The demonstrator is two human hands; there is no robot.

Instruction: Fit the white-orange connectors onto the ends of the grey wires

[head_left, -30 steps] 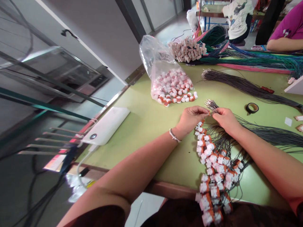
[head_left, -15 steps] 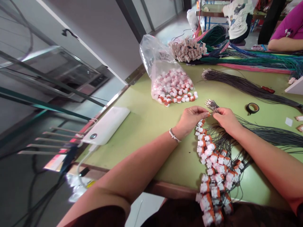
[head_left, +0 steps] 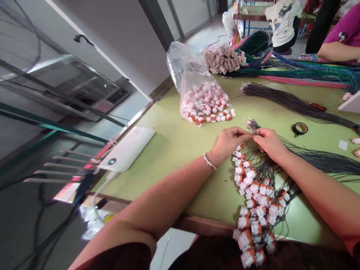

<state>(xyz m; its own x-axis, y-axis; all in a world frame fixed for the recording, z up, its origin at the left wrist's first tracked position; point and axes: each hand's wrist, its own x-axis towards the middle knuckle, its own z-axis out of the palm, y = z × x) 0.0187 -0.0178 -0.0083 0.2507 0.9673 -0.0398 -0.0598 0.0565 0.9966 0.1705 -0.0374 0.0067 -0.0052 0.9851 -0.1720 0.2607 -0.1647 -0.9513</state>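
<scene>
I see a small red-and-white connector (head_left: 244, 143) pinched between the fingertips of my two hands, which meet above the green counter (head_left: 174, 142) near its front middle. My left hand (head_left: 229, 140) is curled, thumb and fingers closed on the connector. My right hand (head_left: 268, 141) is curled too, its fingertips pinching a thin dark wire (head_left: 254, 137) right at the connector; I cannot tell whether the wire is already seated in it.

Just behind my fingertips lies a bundle of dark wires (head_left: 315, 159) with bare metal tips fanned out, running away to the right across the counter. Below my hands, a string of finished connectors on wires (head_left: 253, 198) trails over the counter's front edge toward my lap.

Farther back and a little left stands a clear plastic bag (head_left: 197, 90), open, spilling loose red-and-white connectors onto the counter. A roll of black tape (head_left: 299, 129) lies to the right of my hands. At the counter's left edge rests a white power bank (head_left: 126, 149). At the far end are coloured wire bundles (head_left: 295, 71), and another person's arm (head_left: 334, 52) leans there.
</scene>
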